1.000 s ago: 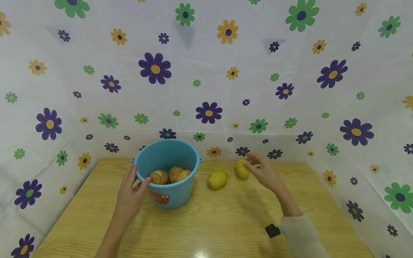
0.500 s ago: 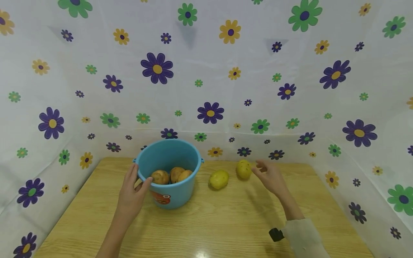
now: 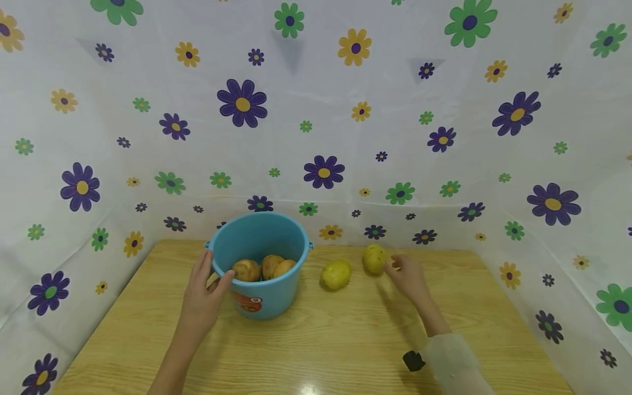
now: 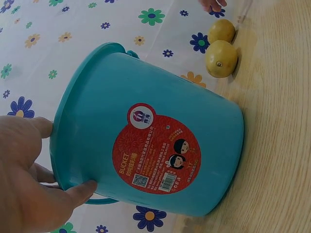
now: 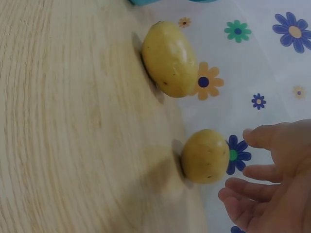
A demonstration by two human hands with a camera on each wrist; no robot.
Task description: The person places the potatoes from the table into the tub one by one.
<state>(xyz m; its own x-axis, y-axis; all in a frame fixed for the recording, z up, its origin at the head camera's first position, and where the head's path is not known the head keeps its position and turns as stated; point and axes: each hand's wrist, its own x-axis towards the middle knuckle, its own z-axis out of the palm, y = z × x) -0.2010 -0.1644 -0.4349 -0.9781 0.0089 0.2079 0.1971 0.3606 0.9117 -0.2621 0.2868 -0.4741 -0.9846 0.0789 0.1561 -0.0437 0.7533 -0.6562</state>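
Note:
A light-blue plastic bucket [image 3: 269, 299] with a red label stands on the wooden table, several brown potatoes [image 3: 246, 270] inside. My left hand [image 3: 201, 302] holds its rim at the near left; in the left wrist view the thumb [image 4: 81, 193] lies against the outer wall. To the right of the bucket sit two yellow, lemon-like fruits: a nearer oval one [image 3: 337, 275] and a farther rounder one [image 3: 374, 259] with dark specks. Just right of the rounder fruit hovers my right hand [image 3: 408, 278], fingers loosely bent, with a gap between fingertips and fruit in the right wrist view.
A white cloth with printed flowers [image 3: 323, 173] hangs behind the table [image 3: 336, 351] and along both sides. The bucket's handle [image 4: 102, 200] hangs down beside it. A small black device [image 3: 413, 361] sits at the right wrist.
My right hand has drawn back from over the rounder fruit, a little right and nearer to me. The left hand and bucket have stayed in place.

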